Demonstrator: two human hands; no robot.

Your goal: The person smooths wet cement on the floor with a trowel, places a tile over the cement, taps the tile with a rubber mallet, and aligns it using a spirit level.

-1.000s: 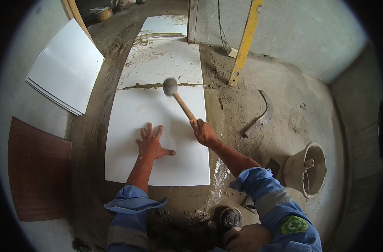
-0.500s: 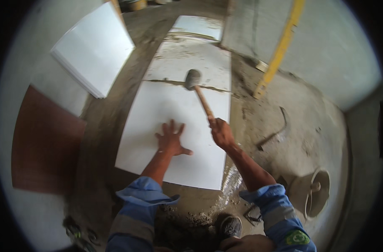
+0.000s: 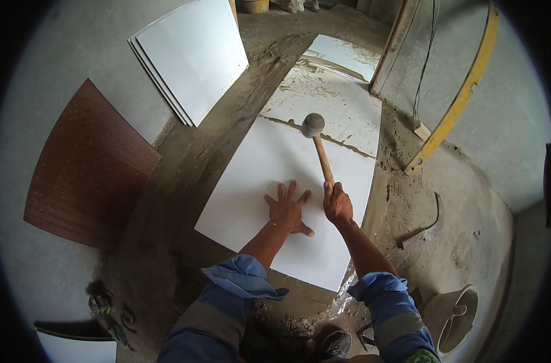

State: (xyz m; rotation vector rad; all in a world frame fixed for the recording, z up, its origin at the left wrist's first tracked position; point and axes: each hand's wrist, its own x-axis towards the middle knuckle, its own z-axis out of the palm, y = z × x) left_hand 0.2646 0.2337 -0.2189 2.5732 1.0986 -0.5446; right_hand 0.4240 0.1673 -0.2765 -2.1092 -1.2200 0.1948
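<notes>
Grey walls (image 3: 82, 60): plastered and bare, they stand around a rough, dirt-streaked floor (image 3: 478, 227); a yellow level (image 3: 463, 101) leans at the far right.
White tile (image 3: 242, 187): large and glossy, it lies on the floor before the person, its far edge meeting a smeared tile (image 3: 342, 109) along a muddy seam (image 3: 348, 146).
Left hand (image 3: 286, 213): palm down on the white tile, right of its middle, fingers spread wide and pinching nothing.
Right hand (image 3: 337, 206): fingers wrapped round the near end of the wooden handle of a mallet (image 3: 321, 154), whose dark head is over the seam; whether the head touches, I cannot tell.
Tile's feel: probably heavy, stiff and brittle, with corners that could chip; its smooth face looks slippery when wet, so lifting would call for both hands under opposite edges.
Mallet's feel: head-heavy, the head likely firm rubber; low on the handle, as now, seems the place to hold it.
Left side: stacked white tiles (image 3: 194, 57) lean on the wall, far; a brown tile (image 3: 91, 169) leans nearer.
Right side: a sickle (image 3: 434, 230) lies on the floor, and a grey bucket (image 3: 437, 317) stands nearer.
</notes>
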